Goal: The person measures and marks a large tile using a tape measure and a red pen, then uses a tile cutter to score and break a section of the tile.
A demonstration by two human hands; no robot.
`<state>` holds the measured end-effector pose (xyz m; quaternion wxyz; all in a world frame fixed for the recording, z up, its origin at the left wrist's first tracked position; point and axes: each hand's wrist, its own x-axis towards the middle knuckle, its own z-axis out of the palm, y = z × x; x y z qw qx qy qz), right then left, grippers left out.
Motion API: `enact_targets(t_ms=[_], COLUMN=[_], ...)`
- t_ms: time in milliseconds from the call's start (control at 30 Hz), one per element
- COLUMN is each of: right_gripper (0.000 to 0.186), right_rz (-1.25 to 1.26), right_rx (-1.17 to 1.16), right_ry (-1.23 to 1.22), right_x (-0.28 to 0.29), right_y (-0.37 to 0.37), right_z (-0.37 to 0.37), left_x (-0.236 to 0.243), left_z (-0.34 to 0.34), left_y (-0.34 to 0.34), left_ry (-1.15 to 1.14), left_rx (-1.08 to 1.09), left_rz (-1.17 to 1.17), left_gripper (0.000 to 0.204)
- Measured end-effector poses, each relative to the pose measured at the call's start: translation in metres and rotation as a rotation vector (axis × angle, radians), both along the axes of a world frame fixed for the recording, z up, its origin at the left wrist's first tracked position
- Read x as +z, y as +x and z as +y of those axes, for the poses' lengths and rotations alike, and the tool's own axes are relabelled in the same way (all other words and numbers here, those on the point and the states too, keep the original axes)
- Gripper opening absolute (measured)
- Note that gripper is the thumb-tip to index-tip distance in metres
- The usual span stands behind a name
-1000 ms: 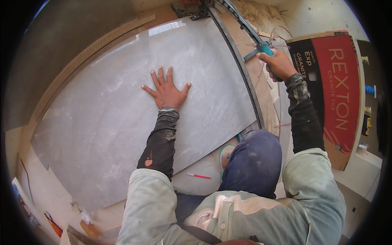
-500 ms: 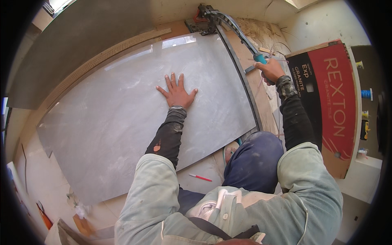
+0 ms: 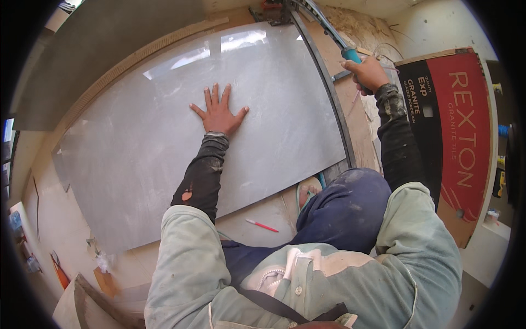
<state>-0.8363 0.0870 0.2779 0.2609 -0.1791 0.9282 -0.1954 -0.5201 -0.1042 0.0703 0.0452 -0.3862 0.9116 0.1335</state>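
Tile (image 3: 164, 148), a large rectangular slab of glossy grey stone-look material, lies flat under the open left hand (image 3: 221, 116), whose fingers stay spread on its surface; pale reflections near its far edge look broader than half a second ago as the view shifts; a slim red-and-white pen (image 3: 262, 225) lies off its near edge; a straight dark metal rail (image 3: 332, 90) runs along its right side; the long black lever with a teal grip (image 3: 349, 54) stays clasped in the right hand (image 3: 370, 74), so the two-handed hold seems unchanged; beyond stands a red-and-black cardboard panel (image 3: 442, 137).
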Motion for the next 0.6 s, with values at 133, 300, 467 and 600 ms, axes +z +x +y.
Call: enact_targets(t_ms=[133,300,467,600], right_gripper=[0.046,0.046,0.046,0.046], right_rz=[-0.025,0.004,0.019,0.037], right_rx=[0.003,0.013,0.027,0.044], right_ry=[-0.026,-0.037,-0.025,-0.061], right_x=[-0.007,-0.014,-0.011,-0.022], right_y=[-0.013,-0.01,-0.015,-0.007], right_z=[0.004,0.011,0.015,0.02], left_x=[-0.01,-0.015,-0.021,-0.026], left_z=[0.0,0.002,0.001,0.007], left_y=[-0.02,-0.017,-0.017,-0.007], left_ry=[-0.055,-0.056,-0.078,-0.065], left_rx=[-0.011,-0.01,-0.018,-0.016], left_rz=[0.016,-0.001,0.017,-0.011], left_gripper=[0.091,0.09,0.09,0.089])
